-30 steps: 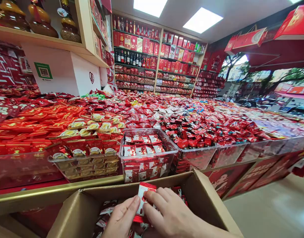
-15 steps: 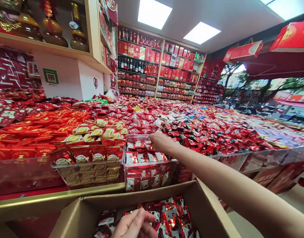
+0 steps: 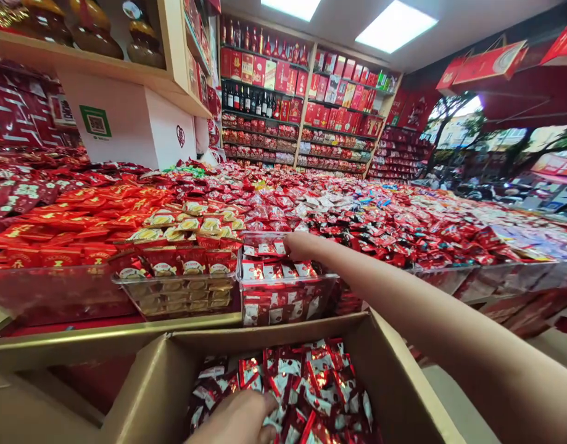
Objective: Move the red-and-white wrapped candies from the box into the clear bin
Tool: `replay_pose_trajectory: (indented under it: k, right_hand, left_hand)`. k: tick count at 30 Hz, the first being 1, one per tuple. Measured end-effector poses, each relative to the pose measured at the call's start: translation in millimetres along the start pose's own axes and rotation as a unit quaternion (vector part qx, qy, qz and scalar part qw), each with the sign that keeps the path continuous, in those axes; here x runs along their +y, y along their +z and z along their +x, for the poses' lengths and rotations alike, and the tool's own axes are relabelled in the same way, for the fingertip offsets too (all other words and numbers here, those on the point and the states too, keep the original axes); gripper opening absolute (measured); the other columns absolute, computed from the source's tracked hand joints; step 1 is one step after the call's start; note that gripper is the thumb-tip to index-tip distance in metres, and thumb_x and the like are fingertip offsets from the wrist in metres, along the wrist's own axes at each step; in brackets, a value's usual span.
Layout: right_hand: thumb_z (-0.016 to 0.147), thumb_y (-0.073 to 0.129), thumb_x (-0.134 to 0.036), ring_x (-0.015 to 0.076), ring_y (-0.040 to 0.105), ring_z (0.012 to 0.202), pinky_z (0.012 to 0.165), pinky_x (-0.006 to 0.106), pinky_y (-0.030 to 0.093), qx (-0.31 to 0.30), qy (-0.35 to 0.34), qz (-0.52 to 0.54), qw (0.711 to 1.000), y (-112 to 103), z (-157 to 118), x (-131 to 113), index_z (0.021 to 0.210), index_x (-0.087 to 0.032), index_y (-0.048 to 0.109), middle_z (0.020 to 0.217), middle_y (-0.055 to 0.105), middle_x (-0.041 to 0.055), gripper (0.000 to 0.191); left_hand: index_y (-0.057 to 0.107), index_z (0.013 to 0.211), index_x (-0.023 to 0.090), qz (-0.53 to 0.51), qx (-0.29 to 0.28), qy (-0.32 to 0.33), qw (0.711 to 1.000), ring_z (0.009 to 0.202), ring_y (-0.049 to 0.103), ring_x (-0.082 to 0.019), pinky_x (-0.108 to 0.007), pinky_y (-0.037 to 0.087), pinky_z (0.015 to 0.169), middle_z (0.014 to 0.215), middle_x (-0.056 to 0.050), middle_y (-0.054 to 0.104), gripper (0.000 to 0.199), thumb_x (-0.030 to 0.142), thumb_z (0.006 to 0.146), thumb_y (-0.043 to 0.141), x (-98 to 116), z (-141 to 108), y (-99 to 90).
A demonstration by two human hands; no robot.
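Observation:
A cardboard box (image 3: 264, 331) stands at the bottom centre, holding many red and white wrapped packets (image 3: 320, 376). My left hand (image 3: 244, 414) reaches down among these packets, its fingers partly hidden, so its grip is unclear. My right hand (image 3: 302, 246) is at the right side of a clear plastic bin (image 3: 287, 280) with rows of similar packets, just beyond the box. The right hand's fingers are curled downward and largely hidden behind the hand; what they touch or hold cannot be made out.
Left of the bin is another clear bin (image 3: 181, 296) of durian-pictured packets, then orange-red packets (image 3: 56, 256). Wrapped sweets spread across the display behind. A wooden cabinet (image 3: 174, 61) juts in at the upper left; bottle shelves (image 3: 264, 80) line the back. A gold rail (image 3: 102, 331) runs left of the box.
The view has tilted down. My left hand has lowered from above the box into its packets, and its fingers are now less visible. My right hand stays at the clear bin.

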State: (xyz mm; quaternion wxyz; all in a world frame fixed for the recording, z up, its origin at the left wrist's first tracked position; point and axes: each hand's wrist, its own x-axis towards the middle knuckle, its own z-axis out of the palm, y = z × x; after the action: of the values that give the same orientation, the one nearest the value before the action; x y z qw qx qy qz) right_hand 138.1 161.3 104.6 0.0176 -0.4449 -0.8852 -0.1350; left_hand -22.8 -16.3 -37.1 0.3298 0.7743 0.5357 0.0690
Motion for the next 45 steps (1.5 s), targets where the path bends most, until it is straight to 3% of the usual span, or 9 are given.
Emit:
replay_pose_trajectory:
  k: [4, 11, 15, 18, 20, 24, 27, 30, 45]
  right_hand:
    - [0.068, 0.053, -0.009, 0.0180, 0.058, 0.080, 0.073, 0.028, 0.041, -0.006, 0.013, 0.046, 0.999, -6, -4, 7, 0.078, -0.006, 0.064, 0.078, 0.062, 0.0119, 0.015]
    - [0.082, 0.038, -0.020, 0.0151, 0.047, 0.093, 0.080, 0.032, 0.036, 0.207, -0.152, 0.169, 0.952, -32, -83, -43, 0.085, -0.011, 0.057, 0.093, 0.054, 0.0051, 0.022]
    - [0.082, 0.039, -0.016, 0.0138, 0.049, 0.089, 0.078, 0.030, 0.039, 0.150, -0.210, 0.244, 0.935, -2, -142, -71, 0.084, -0.013, 0.057, 0.094, 0.056, 0.0063, 0.018]
    - [0.080, 0.045, -0.022, 0.0151, 0.051, 0.085, 0.075, 0.030, 0.041, 0.058, -0.098, 0.343, 0.932, 38, -165, -72, 0.092, -0.013, 0.056, 0.090, 0.058, 0.0083, 0.019]
    - [0.075, 0.052, -0.030, 0.0159, 0.053, 0.083, 0.073, 0.030, 0.042, -0.024, -0.005, 0.434, 0.901, 60, -170, -68, 0.099, -0.013, 0.054, 0.090, 0.059, 0.0084, 0.029]
    - [0.066, 0.061, -0.036, 0.0123, 0.055, 0.069, 0.060, 0.023, 0.043, -0.143, 0.074, 0.624, 0.765, 77, -166, -64, 0.095, -0.014, 0.055, 0.079, 0.061, 0.0035, 0.037]
    - [0.060, 0.065, -0.038, 0.0084, 0.051, 0.056, 0.051, 0.020, 0.039, -0.166, 0.111, 0.723, 0.661, 73, -160, -67, 0.082, -0.013, 0.055, 0.065, 0.058, -0.0006, 0.034]
    - [0.055, 0.069, -0.036, 0.0060, 0.048, 0.050, 0.048, 0.019, 0.038, -0.153, 0.142, 0.784, 0.584, 66, -157, -71, 0.075, -0.012, 0.053, 0.060, 0.056, -0.0026, 0.035]
    - [0.063, 0.062, -0.043, 0.0074, 0.053, 0.051, 0.052, 0.022, 0.043, -0.173, 0.144, 0.813, 0.537, 57, -157, -75, 0.066, -0.011, 0.051, 0.059, 0.055, -0.0015, 0.034]
  left_hand:
    - [0.063, 0.064, 0.020, 0.062, -0.062, -0.070, 0.994, 0.077, 0.058, -0.025, -0.031, 0.039, 0.065, 0.074, -0.007, 0.065, 0.004, 0.019, 0.061, 0.059, -17, 2, 9.9]
    - [0.059, 0.063, 0.015, 0.067, -0.153, -0.099, 0.981, 0.071, 0.057, -0.018, -0.035, 0.042, 0.069, 0.070, -0.001, 0.062, 0.011, 0.016, 0.057, 0.068, -12, 0, 47.1]
    - [0.055, 0.045, 0.017, 0.022, -0.101, -0.067, 0.992, 0.064, 0.057, -0.025, -0.032, 0.039, 0.059, 0.054, -0.001, 0.059, 0.016, 0.007, 0.044, 0.068, -3, 5, 44.3]
    - [0.059, 0.061, 0.018, -0.044, -0.047, -0.031, 0.997, 0.064, 0.056, -0.021, -0.027, 0.038, 0.056, 0.060, 0.000, 0.060, 0.004, 0.023, 0.060, 0.060, 4, 11, 23.6]
    - [0.058, 0.079, 0.018, -0.093, -0.031, -0.006, 0.995, 0.066, 0.056, -0.018, -0.024, 0.038, 0.056, 0.070, -0.001, 0.062, 0.019, 0.032, 0.072, 0.049, 13, 14, 8.2]
    - [0.055, 0.090, 0.014, -0.266, -0.021, 0.006, 0.964, 0.064, 0.057, -0.015, -0.021, 0.040, 0.054, 0.073, -0.003, 0.064, 0.032, 0.039, 0.080, 0.039, 32, 12, -12.3]
    - [0.060, 0.084, 0.014, -0.402, 0.004, -0.014, 0.915, 0.059, 0.057, -0.014, -0.020, 0.039, 0.051, 0.066, -0.003, 0.064, 0.027, 0.037, 0.077, 0.047, 36, 8, -17.9]
    - [0.062, 0.082, 0.015, -0.428, 0.030, -0.020, 0.903, 0.057, 0.056, -0.013, -0.018, 0.036, 0.047, 0.063, -0.002, 0.064, 0.027, 0.037, 0.078, 0.047, 34, 7, -19.5]
    - [0.064, 0.086, 0.016, -0.482, 0.062, -0.024, 0.874, 0.055, 0.048, -0.011, -0.018, 0.036, 0.048, 0.062, 0.000, 0.063, 0.028, 0.037, 0.077, 0.050, 36, 6, -15.6]
